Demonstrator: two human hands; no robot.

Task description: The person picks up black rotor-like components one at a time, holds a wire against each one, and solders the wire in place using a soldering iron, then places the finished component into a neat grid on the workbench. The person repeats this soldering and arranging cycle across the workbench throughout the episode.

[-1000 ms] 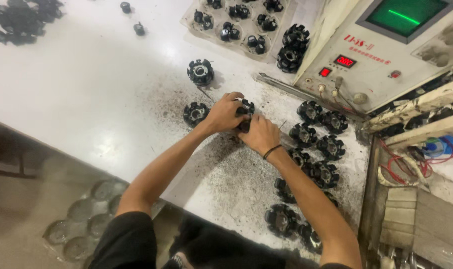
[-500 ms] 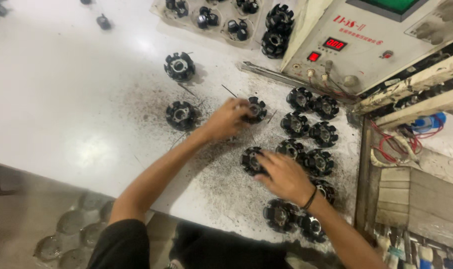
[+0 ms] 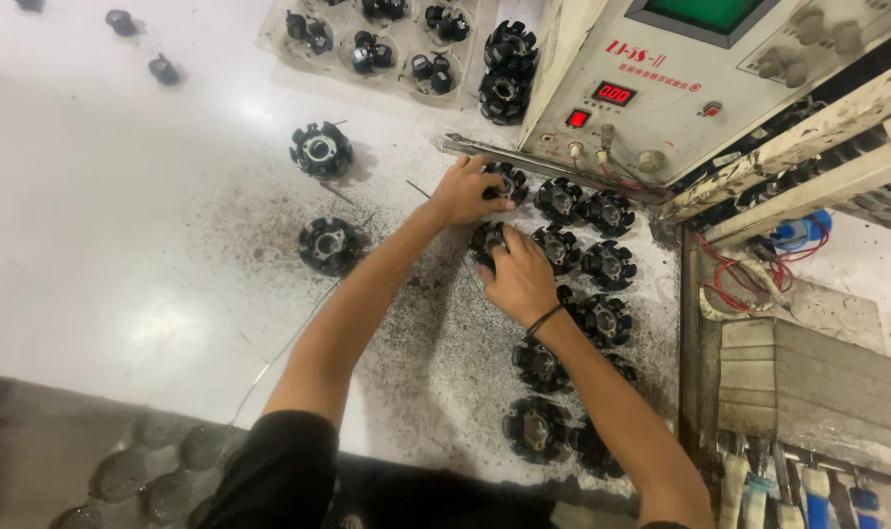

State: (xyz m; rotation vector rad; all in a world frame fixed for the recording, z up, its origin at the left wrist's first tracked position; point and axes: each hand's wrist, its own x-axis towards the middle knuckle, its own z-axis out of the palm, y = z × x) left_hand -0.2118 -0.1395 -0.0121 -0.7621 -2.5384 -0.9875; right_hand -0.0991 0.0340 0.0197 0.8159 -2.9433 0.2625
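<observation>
A: What do you see from the head camera?

B: Two bare hands on a white table [image 3: 122,245] with dark dust on it. The left hand [image 3: 462,193] is farther away. Its fingers are closed around a round black part [image 3: 505,182] right by the edge of the grey machine [image 3: 661,108].

A: And the other hand?

B: The right hand [image 3: 520,281] is nearer. It presses down on another black part [image 3: 486,239], with fingers curled over it. It has hold of that one.

A: Why are they held like that?

B: I think each hand grabs from the top because the parts are flat and round, like little wheels.

A: What do the parts look like?

B: Black, with bumpy teeth all around and a shiny middle. More of them sit in rows [image 3: 602,264] to the right of the hands, so they are easy to reach. Two loose ones [image 3: 321,149] lie to the left. A clear tray [image 3: 367,44] far away holds smaller dark pieces.
</observation>
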